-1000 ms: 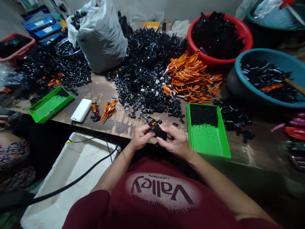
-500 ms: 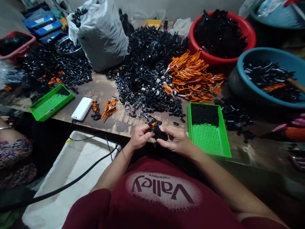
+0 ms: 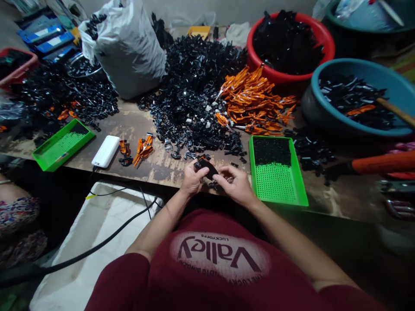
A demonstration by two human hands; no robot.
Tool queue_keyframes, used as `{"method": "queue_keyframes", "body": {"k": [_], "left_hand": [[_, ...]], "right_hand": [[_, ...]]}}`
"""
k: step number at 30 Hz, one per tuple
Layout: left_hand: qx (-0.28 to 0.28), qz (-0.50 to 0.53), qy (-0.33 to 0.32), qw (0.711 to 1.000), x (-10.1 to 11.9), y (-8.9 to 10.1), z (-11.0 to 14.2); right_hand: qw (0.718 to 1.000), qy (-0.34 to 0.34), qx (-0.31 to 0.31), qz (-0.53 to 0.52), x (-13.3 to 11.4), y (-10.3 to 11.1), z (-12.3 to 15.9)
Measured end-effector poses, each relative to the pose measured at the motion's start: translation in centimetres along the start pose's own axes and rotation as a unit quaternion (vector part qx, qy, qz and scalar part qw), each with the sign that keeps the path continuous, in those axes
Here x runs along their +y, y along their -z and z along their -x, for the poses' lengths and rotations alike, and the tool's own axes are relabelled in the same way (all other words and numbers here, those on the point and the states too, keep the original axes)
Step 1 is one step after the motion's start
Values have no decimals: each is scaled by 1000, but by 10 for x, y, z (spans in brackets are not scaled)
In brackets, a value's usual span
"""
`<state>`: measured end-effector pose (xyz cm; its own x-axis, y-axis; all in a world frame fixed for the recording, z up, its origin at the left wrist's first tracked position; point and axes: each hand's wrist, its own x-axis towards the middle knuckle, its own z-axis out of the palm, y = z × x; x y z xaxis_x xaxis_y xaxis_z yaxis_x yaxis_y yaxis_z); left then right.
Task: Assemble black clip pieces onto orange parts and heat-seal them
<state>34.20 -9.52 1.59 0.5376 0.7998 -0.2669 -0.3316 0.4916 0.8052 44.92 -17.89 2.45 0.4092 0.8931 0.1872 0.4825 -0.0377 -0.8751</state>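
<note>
Both hands grip a small toy race car, mostly black with a bit of orange, just above the table's front edge. My left hand pinches its left end with the thumb on top. My right hand has its thumb and fingers closed on the right end; the fingers partly hide the car. A heap of small black parts lies just beyond my hands. Right of my right hand stands a green tray with black pieces over its far half. Two orange toy cars lie on the table to the left.
A white power bank and another green tray are on the left. Behind them stands a white sack. Orange car bodies are piled before a red basin; a blue basin and an orange-handled tool are on the right.
The toy race car has been turned in my hands, so a flat black face shows and less orange is visible. The whole view has shifted slightly.
</note>
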Motion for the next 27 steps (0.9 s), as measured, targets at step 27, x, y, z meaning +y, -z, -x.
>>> {"method": "queue_keyframes", "body": {"k": [27], "left_hand": [[-271,-306,209,888,-17,-51,-13]], "right_hand": [[907,25,418,51,39,192,39]]}}
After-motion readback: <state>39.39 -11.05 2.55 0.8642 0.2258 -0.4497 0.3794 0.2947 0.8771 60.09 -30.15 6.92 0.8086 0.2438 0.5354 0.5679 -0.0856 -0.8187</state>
